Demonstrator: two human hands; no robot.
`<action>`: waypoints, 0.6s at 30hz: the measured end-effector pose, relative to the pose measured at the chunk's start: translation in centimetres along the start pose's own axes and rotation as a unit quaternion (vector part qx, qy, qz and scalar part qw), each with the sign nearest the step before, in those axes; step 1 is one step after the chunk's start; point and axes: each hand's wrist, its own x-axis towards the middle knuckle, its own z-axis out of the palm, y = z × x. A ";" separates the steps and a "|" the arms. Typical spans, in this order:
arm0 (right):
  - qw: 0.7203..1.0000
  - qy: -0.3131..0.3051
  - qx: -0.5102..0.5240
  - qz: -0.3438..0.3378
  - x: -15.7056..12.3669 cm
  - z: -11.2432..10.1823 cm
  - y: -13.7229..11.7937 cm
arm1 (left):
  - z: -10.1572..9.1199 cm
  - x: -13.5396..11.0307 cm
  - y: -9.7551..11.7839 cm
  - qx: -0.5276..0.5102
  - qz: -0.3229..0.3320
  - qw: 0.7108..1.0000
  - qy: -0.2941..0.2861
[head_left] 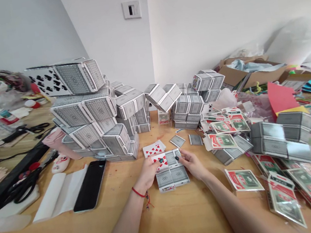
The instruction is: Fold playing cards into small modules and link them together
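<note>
Between my hands is a flat block made of playing cards [172, 177], with grey patterned backs showing on most of its top. A hearts card [159, 164] lies face up at its far left part. My left hand [149, 172] pinches that side, thumb on the hearts card and fingers partly hidden. From the right, my right hand [191, 164] grips the block's far corner with its thumb on a grey card back. Just beyond lie loose hearts cards [154, 148] face up and two grey-backed cards, one tilted [177, 141] and one straight [195, 139].
A tall stack of card blocks [86, 110] stands at the left, with more blocks [188, 106] behind. Card boxes [244, 180] crowd the right. A black phone [90, 185], white paper [51, 195] and scissors [28, 183] lie left. An open carton [249, 75] sits back right.
</note>
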 end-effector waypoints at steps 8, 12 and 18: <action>1.000 0.000 0.014 0.001 0.1 -0.2 0.3 | 0.3 -0.1 0.3 -0.005 -0.003 1.000 -0.031; 1.000 0.006 0.030 0.005 0.2 -0.3 0.3 | 0.1 0.0 0.6 0.012 -0.013 0.998 -0.052; 0.999 0.029 0.034 0.007 0.3 -0.6 0.3 | -1.4 0.2 0.4 0.100 -0.051 0.993 0.030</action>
